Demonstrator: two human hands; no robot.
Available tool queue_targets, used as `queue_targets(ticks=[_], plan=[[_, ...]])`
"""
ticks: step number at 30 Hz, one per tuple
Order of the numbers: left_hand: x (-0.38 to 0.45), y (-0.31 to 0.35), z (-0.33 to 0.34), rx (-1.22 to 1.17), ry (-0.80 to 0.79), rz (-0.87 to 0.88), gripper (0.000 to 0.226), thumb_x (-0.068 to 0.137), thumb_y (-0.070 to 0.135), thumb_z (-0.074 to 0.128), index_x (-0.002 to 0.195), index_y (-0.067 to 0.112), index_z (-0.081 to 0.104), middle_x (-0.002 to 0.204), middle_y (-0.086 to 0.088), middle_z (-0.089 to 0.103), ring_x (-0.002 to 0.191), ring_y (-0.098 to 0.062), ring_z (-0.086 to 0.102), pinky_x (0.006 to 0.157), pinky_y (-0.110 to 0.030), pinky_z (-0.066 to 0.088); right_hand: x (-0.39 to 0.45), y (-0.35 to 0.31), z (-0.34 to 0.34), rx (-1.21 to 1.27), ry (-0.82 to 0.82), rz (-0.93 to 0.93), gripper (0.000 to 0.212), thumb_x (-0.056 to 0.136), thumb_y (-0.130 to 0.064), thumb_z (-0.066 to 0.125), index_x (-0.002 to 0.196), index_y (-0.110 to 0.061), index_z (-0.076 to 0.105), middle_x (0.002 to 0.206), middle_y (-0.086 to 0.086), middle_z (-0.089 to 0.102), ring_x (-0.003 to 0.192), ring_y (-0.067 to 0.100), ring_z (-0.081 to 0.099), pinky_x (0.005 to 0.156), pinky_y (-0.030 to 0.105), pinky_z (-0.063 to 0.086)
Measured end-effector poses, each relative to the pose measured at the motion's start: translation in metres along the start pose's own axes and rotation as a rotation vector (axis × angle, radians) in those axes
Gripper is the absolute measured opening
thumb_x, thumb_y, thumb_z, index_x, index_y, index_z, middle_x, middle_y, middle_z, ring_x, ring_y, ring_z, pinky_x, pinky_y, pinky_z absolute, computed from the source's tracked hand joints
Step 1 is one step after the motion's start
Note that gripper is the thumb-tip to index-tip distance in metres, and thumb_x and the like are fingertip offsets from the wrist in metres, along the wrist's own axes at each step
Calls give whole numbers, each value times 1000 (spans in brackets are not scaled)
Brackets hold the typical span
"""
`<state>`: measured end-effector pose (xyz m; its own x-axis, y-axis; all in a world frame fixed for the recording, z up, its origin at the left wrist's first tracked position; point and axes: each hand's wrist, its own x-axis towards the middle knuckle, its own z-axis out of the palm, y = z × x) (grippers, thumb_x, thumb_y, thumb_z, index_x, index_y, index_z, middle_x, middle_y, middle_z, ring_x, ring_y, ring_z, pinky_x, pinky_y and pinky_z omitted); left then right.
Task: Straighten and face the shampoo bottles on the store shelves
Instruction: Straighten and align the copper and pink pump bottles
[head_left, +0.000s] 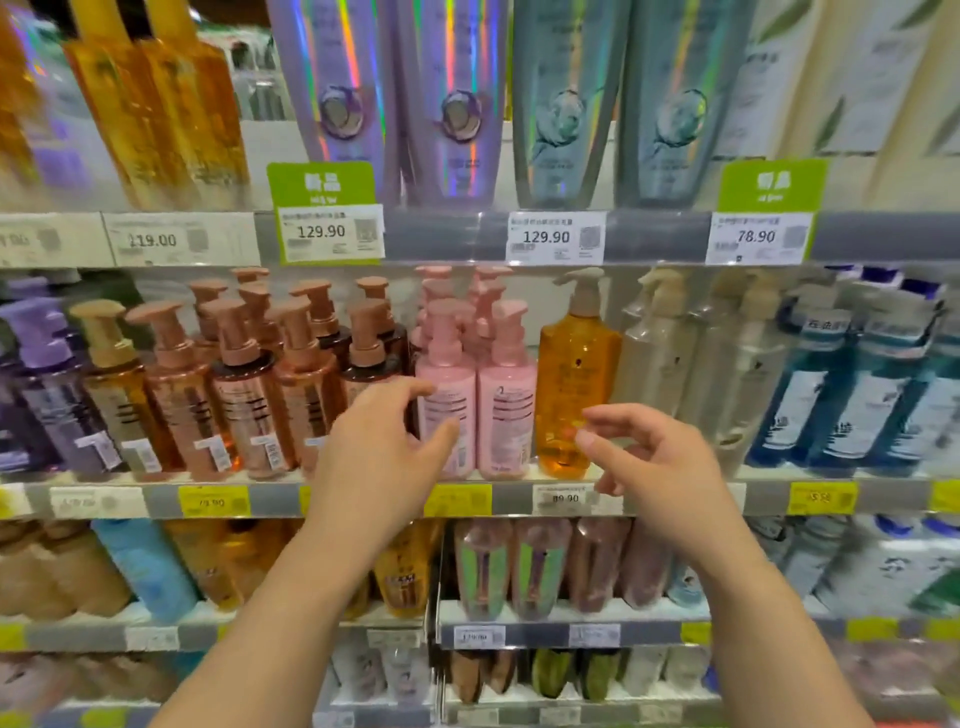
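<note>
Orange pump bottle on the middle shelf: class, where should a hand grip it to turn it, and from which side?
Grip the orange bottle round its wide body, from the front. It stands upright at the shelf edge with the pink bottle close beside it; the slim pump gives poor leverage.

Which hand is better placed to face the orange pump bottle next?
Right. The right hand is directly in front of the orange pump bottle, fingers loosely curled and empty. The left hand reaches toward the pink bottles beside it, farther from the orange one.
</note>
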<state>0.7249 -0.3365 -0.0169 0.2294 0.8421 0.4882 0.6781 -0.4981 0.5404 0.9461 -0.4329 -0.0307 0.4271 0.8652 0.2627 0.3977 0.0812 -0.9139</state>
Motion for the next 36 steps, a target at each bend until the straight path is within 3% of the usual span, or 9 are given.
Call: queue_targets(ticks=[4,10,14,17,22,27,29,31,36], plan=[[26,6,23,2,29,-60,39,83,44,67,113,30,48,108,3,55,93,-18,58,70,-31,38,28,2,-9,-62,-15,-33,22,87,-29,73,108,-35,69,94,-18,74,69,12,71,76,42,61],[43,5,37,-11,101,-106,39,82,39,71,101,28,39,101,4,49,81,-11,43,64,-28,32,53,5,-8,-190,102,-145,21,84,-46,70,104,-41,70,75,-10,70,67,13,66,72,40,58],[54,1,35,-6,85,-113,38,84,40,69,98,24,39,86,4,53,72,-17,48,57,-32,31,62,-7,5,-306,250,-261,30,84,-45,72,111,-33,70,92,-20,65,74,1,61,69,18,48],[59,-2,33,0,32,-102,40,85,48,66,96,22,37,75,11,49,63,-8,43,50,-25,29,68,-13,21,-392,139,-313,38,85,-47,71,119,-30,69,91,-12,69,79,9,69,76,25,53],[67,-6,34,16,-31,-65,44,83,51,68,98,24,36,92,5,55,81,-20,56,62,-32,40,78,-26,45,-631,-76,-299,57,91,-49,64,141,-26,50,135,-5,61,121,17,58,94,31,46],[73,-8,33,93,-64,36,44,85,51,66,101,21,38,102,0,62,92,-25,64,66,-33,46,86,-30,66,-723,-90,-186,55,96,-49,55,136,-14,42,98,1,68,88,23,65,67,36,52],[76,-11,32,93,-78,67,43,86,51,65,100,20,38,101,-1,62,90,-26,63,65,-34,45,87,-29,73,-725,-57,-144,47,97,-47,54,126,-12,42,82,-4,60,69,18,56,51,28,42],[77,-15,33,77,-83,104,41,86,50,65,98,20,39,98,-3,62,88,-27,63,64,-35,44,84,-29,77,-737,-10,-138,44,97,-47,55,122,-13,42,86,-1,63,66,17,53,47,26,35],[79,-23,33,98,-84,217,34,90,48,59,93,21,37,89,-3,60,77,-27,62,58,-37,45,76,-26,90,-845,156,-169,59,91,-62,52,129,-17,41,111,0,59,80,21,66,57,33,54]])
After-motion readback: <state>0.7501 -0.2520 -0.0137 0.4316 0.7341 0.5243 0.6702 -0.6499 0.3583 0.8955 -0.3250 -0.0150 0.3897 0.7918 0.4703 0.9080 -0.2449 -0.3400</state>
